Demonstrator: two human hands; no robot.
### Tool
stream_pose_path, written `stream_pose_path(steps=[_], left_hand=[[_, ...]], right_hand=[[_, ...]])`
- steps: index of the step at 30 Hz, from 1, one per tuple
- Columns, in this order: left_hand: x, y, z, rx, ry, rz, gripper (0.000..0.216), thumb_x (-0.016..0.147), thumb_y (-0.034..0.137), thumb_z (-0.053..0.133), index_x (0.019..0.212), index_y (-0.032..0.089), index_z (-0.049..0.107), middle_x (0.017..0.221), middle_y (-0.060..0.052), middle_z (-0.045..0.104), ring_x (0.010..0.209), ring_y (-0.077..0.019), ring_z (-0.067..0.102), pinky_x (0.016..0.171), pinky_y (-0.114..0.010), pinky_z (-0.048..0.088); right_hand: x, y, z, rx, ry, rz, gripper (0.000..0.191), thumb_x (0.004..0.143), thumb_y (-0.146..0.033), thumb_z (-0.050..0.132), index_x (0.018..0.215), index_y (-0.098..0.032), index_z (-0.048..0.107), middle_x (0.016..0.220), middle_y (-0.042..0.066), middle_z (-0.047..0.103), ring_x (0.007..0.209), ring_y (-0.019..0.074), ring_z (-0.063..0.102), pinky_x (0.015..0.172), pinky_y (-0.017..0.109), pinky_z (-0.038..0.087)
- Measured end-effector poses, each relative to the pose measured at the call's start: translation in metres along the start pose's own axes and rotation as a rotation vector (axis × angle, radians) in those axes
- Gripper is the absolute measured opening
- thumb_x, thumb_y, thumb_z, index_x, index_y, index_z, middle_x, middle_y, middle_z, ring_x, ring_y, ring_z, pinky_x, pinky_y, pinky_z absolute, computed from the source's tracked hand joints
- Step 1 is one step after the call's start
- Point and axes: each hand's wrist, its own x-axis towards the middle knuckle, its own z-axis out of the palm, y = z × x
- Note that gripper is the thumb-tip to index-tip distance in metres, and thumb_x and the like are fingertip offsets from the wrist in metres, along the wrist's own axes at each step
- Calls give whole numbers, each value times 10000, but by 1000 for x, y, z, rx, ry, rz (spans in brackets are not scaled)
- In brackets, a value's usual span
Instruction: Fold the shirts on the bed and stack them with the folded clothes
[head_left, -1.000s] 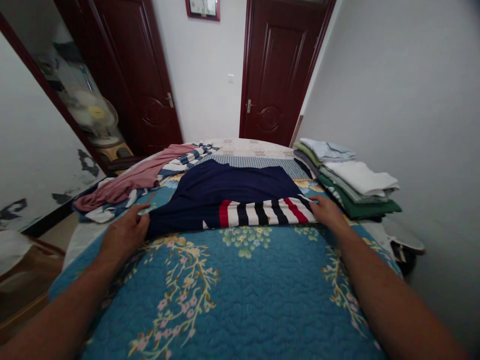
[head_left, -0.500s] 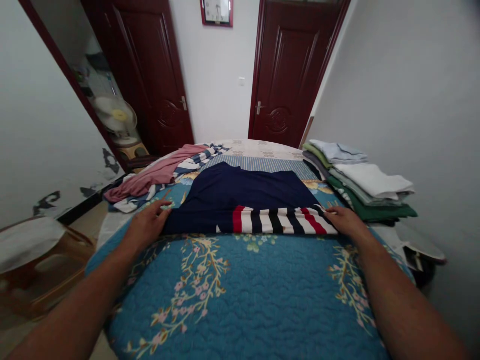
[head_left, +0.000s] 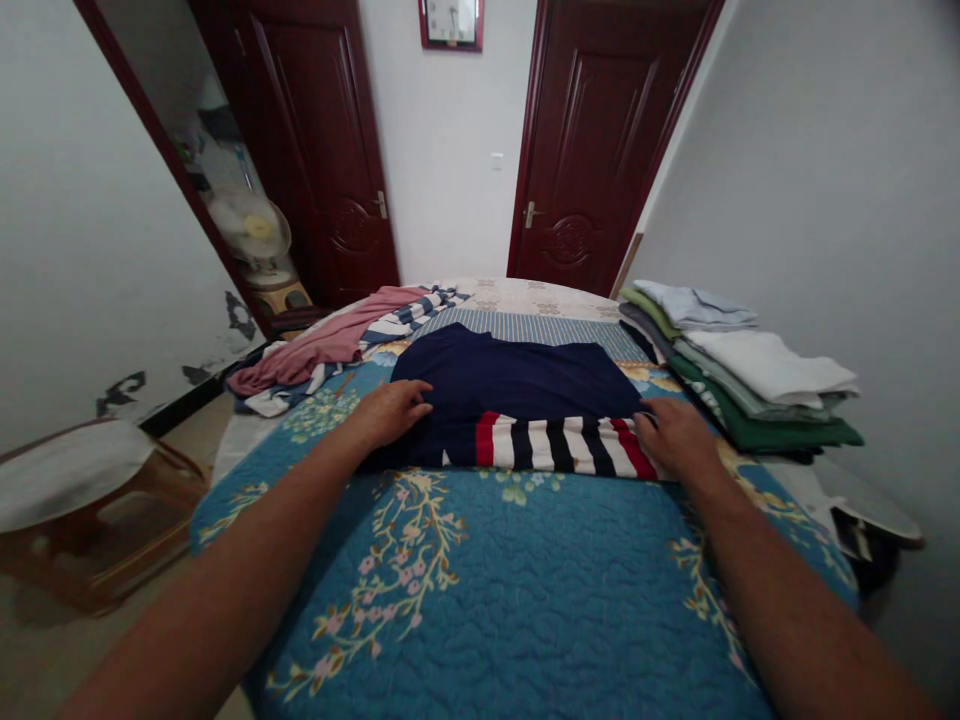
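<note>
A dark navy shirt (head_left: 517,375) lies spread on the bed, its near edge turned up in a band. Red, white and black stripes (head_left: 562,446) show along the right part of that band. My left hand (head_left: 396,410) is over the left end of the band, thumb and fingers slightly apart, with no cloth visibly pinched. At the other end, my right hand (head_left: 673,436) has its fingers curled on the shirt's striped edge; the fingertips are partly hidden.
A blue floral quilt (head_left: 540,580) covers the surface. Folded clothes are stacked (head_left: 772,365) at the right. Rumpled pink and striped garments (head_left: 337,340) lie at the far left. A wooden stool (head_left: 97,500) stands left, and a fan (head_left: 251,225) is beyond the doorway.
My left hand has left the shirt's left corner and moved inward to the right. My right hand has shifted slightly inward along the striped edge. The view has turned slightly.
</note>
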Motion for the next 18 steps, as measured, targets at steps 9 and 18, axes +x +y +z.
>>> stream_pose_path(steps=[9, 18], left_hand=[[37, 42, 33, 201, -26, 103, 195, 1020, 339, 593, 1086, 236, 744, 1136, -123, 750, 1116, -336, 669, 909, -431, 515], [45, 25, 49, 171, 167, -6, 294, 1061, 309, 548, 1316, 245, 678, 1202, -88, 780, 1148, -299, 701, 950, -404, 516]], right_hand=[[1, -9, 10, -9, -125, -18, 303, 1024, -371, 539, 1024, -184, 778, 1063, 163, 743, 1063, 326, 658, 1017, 454, 491], [7, -12, 12, -28, -76, 213, 325, 1074, -373, 483, 1141, -182, 737, 1069, 156, 767, 969, 294, 680, 845, 387, 482]])
